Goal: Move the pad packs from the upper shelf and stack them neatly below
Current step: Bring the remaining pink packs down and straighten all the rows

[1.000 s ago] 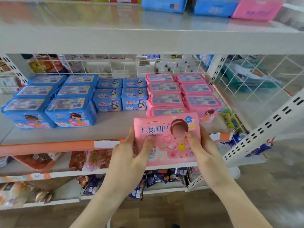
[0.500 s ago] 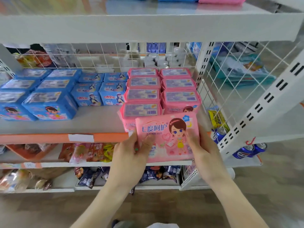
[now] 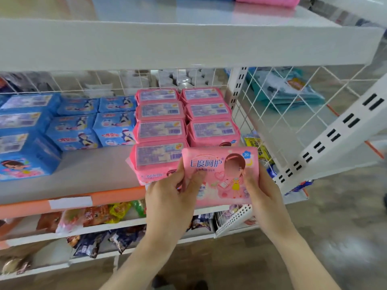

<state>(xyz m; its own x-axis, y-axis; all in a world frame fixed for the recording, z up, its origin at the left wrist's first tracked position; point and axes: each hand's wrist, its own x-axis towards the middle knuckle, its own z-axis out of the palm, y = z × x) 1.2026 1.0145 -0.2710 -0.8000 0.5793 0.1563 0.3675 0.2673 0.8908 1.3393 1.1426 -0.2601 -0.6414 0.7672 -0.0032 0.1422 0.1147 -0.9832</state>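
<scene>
Both hands on one pink pad pack, held upright, printed front facing the camera, at the near edge of the middle shelf. Left hand grips its left edge, thumb curled over the front, fingers behind. Right hand grips the right edge, thumb on the front, fingers wrapped behind. Pack sits in front of the right column of the pink stacks, overlapping the near-left pack of that group. Pink stacks form two columns running near to far, right side of the shelf. Blue packs fill the left and centre. Upper shelf overhead, another pink pack on it at far right. Snack bags on the lower shelves.
</scene>
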